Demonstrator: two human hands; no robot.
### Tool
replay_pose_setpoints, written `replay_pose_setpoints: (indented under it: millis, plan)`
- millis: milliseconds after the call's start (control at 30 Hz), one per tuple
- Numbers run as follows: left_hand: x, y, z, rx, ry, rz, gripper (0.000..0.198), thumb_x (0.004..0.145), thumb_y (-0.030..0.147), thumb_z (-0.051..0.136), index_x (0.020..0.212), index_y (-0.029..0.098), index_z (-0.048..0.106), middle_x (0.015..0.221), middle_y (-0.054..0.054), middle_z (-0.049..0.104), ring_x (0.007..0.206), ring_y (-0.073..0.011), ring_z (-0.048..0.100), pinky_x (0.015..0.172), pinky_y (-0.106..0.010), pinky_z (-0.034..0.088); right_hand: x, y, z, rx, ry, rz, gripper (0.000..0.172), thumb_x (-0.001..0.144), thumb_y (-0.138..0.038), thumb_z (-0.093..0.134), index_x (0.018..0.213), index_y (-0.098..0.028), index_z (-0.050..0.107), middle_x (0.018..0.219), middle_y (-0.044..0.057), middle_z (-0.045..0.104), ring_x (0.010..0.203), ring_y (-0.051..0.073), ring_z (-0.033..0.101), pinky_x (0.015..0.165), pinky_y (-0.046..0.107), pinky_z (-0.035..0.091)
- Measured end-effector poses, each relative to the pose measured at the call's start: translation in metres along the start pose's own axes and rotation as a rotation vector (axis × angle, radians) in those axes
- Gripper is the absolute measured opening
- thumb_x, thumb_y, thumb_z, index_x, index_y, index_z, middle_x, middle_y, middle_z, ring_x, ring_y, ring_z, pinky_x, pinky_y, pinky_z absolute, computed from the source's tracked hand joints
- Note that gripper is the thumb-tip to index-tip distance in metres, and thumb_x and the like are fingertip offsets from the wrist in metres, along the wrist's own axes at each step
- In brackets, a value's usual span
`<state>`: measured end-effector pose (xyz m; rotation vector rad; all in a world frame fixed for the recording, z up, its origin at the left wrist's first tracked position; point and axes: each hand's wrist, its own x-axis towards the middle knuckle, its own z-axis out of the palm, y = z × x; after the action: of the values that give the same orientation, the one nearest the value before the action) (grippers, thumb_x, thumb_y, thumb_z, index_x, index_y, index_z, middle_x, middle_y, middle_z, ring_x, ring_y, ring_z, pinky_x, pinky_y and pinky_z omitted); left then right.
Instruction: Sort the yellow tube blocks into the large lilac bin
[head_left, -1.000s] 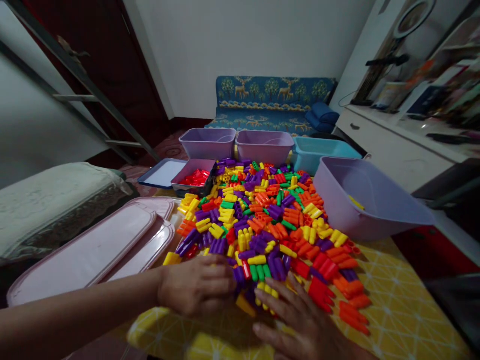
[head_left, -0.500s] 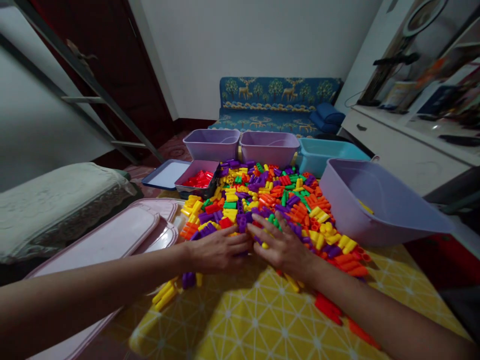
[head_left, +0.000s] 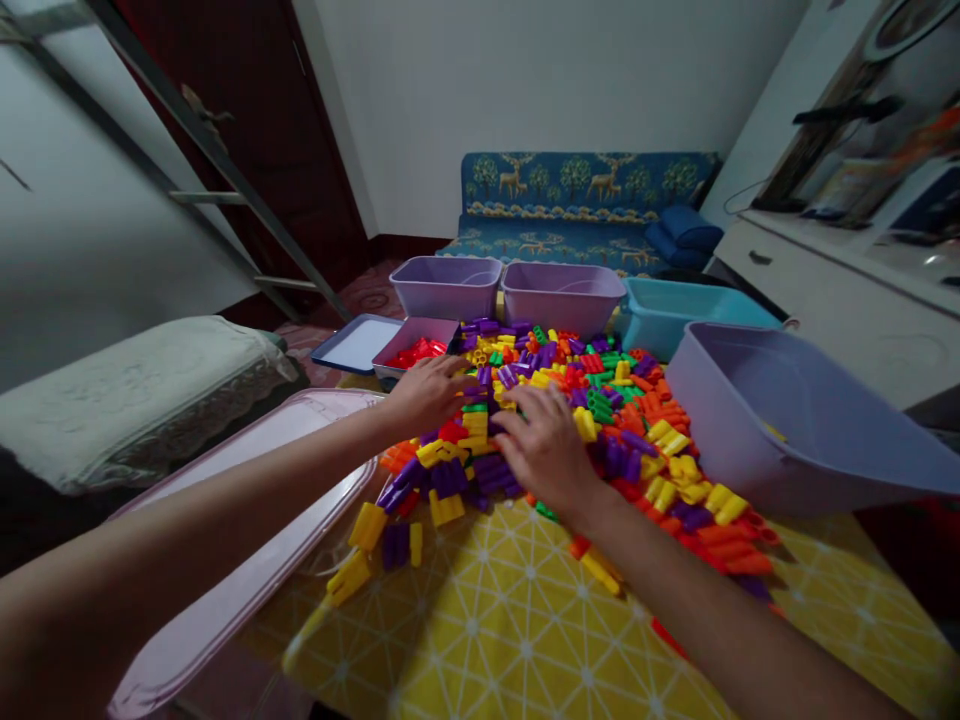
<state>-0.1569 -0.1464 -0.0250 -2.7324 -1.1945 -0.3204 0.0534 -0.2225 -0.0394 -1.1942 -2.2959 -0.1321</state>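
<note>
A heap of plastic building pieces [head_left: 645, 410] in yellow, purple, orange, red and green spreads over the table; many look like joined tubes. My left hand [head_left: 431, 393] reaches over the heap's left side, fingers stretched toward the middle, close to the red-filled box. Just right of it, my right hand [head_left: 546, 440] lies over the front middle of the pile with its fingers apart. Both sets of fingertips touch or hover at the pieces; I cannot tell which. Neither hand visibly grips a piece.
Purple bins [head_left: 442, 290] and a turquoise bin [head_left: 697, 305] line the back. A larger purple bin [head_left: 787, 430] stands right, a yellow piece inside. A small box [head_left: 382, 352] holds red pieces. Pink lids [head_left: 247, 560] lie left on the yellow tablecloth [head_left: 517, 630].
Both hands have moved away from me, farther over the heap, and my left hand has shifted toward the red-filled box. More pieces show at the front left. The view has turned slightly left.
</note>
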Motion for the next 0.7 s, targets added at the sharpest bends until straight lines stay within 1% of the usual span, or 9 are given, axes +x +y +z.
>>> replay_pose_setpoints:
  millis: [67,167,233,300,400,500,567,633,700]
  plan:
    - [-0.006,-0.011,-0.004,0.006,-0.011,-0.036,0.032,0.092,0.033,0.045,0.116,0.024,0.065,0.128,-0.01,0.056,0.114,-0.0255,0.054,0.097,-0.041,0.042,-0.008,-0.039,0.011,0.141,-0.104,-0.26,0.027,0.087,-0.03,0.055,0.112,-0.021,0.061,0.125,0.009,0.056,0.122,0.024,0.044,0.113,0.051,0.02]
    - [-0.013,-0.016,-0.005,-0.017,-0.034,-0.061,0.031,0.09,0.034,0.048,0.113,0.024,0.067,0.126,-0.01,0.057,0.112,-0.026,0.056,0.096,-0.041,0.044,-0.017,-0.095,0.031,0.219,-0.206,-0.655,0.033,0.087,-0.044,0.055,0.112,-0.024,0.06,0.125,0.007,0.057,0.123,0.025,0.043,0.113,0.052,0.019]
    - [-0.016,-0.014,-0.004,-0.03,-0.045,-0.059,0.03,0.089,0.034,0.05,0.112,0.025,0.067,0.125,-0.01,0.058,0.111,-0.0253,0.057,0.095,-0.039,0.044,-0.018,-0.119,0.043,0.242,-0.234,-0.751,0.031,0.087,-0.049,0.053,0.11,-0.028,0.06,0.126,0.005,0.057,0.124,0.024,0.042,0.112,0.052,0.021]
    - [-0.021,-0.011,-0.004,-0.031,-0.06,-0.052,0.03,0.089,0.035,0.05,0.112,0.025,0.067,0.122,-0.009,0.06,0.108,-0.0241,0.059,0.093,-0.037,0.045,-0.017,-0.128,0.052,0.241,-0.233,-0.758,0.025,0.089,-0.044,0.053,0.106,-0.028,0.061,0.13,0.004,0.055,0.127,0.024,0.04,0.111,0.052,0.022]
    - [-0.029,-0.013,-0.006,-0.024,-0.086,-0.081,0.03,0.089,0.034,0.048,0.11,0.024,0.067,0.111,-0.009,0.066,0.1,-0.0218,0.062,0.089,-0.034,0.046,-0.012,-0.117,0.057,0.179,-0.239,-0.658,0.02,0.088,-0.034,0.055,0.104,-0.025,0.062,0.124,0.006,0.058,0.124,0.024,0.041,0.112,0.052,0.019]
    - [-0.039,-0.024,-0.014,-0.001,-0.123,-0.172,0.031,0.091,0.033,0.044,0.107,0.024,0.068,0.102,-0.006,0.071,0.092,-0.0198,0.065,0.085,-0.03,0.047,-0.009,-0.09,0.054,0.116,-0.28,-0.533,0.024,0.082,-0.036,0.062,0.101,-0.02,0.062,0.109,0.008,0.061,0.115,0.026,0.046,0.114,0.055,0.015]
    - [-0.047,-0.032,-0.021,0.034,-0.177,-0.216,0.033,0.09,0.04,0.044,0.108,0.025,0.068,0.102,-0.006,0.072,0.091,-0.0207,0.066,0.083,-0.03,0.047,-0.008,-0.07,0.049,0.089,-0.278,-0.456,0.021,0.083,-0.033,0.061,0.098,-0.018,0.062,0.107,0.008,0.06,0.113,0.026,0.046,0.114,0.056,0.012]
    - [-0.055,-0.038,-0.026,0.085,-0.261,-0.25,0.044,0.085,0.052,0.05,0.115,0.025,0.066,0.104,-0.008,0.071,0.093,-0.0246,0.066,0.084,-0.033,0.047,-0.009,-0.053,0.045,0.075,-0.265,-0.379,0.016,0.084,-0.029,0.059,0.095,-0.018,0.062,0.11,0.008,0.058,0.116,0.026,0.043,0.114,0.056,0.012]
    - [-0.065,-0.04,-0.027,0.126,-0.358,-0.257,0.063,0.075,0.059,0.058,0.127,0.023,0.058,0.105,-0.012,0.071,0.096,-0.0296,0.065,0.087,-0.038,0.046,-0.011,-0.039,0.04,0.062,-0.264,-0.336,0.014,0.084,-0.024,0.059,0.096,-0.019,0.062,0.114,0.008,0.057,0.118,0.026,0.042,0.114,0.057,0.012]
